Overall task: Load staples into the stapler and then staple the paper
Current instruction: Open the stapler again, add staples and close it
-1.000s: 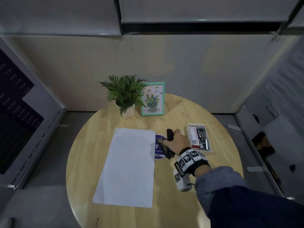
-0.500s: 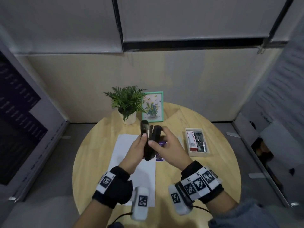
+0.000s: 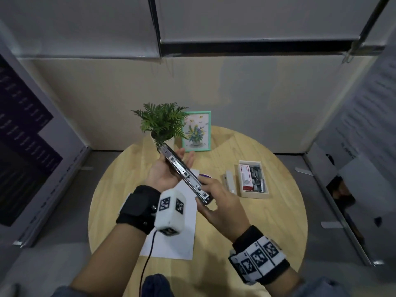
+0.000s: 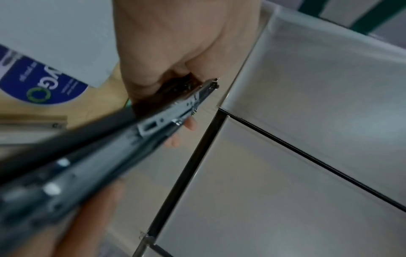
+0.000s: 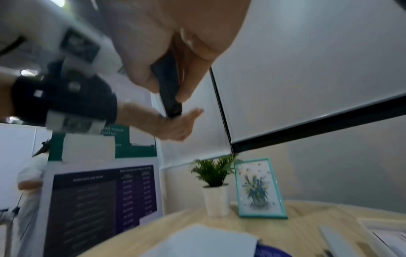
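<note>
The black stapler (image 3: pixel 182 170) is swung open into one long line, its metal rail facing up, and held above the table. It lies slanted across my left hand (image 3: pixel 169 170), which is palm up with straight fingers. My right hand (image 3: pixel 216 202) grips the stapler's near end between thumb and fingers. The right wrist view shows the stapler (image 5: pixel 169 87) pinched there, its tip on the left palm. In the left wrist view the rail (image 4: pixel 153 125) is blurred. A white paper sheet (image 3: pixel 171 239) lies under the hands. A staple strip (image 3: pixel 230 182) lies beside the staple box (image 3: pixel 252 194).
The round wooden table (image 3: pixel 267 232) carries a potted plant (image 3: pixel 162 123) and a teal picture frame (image 3: pixel 197 131) at the back. A purple round sticker (image 3: pixel 204 176) shows beside the paper. Panels and walls enclose the table on all sides.
Half a second ago both hands held the stapler upright and folded. It now lies opened out across my left palm, with my right hand at its near end.
</note>
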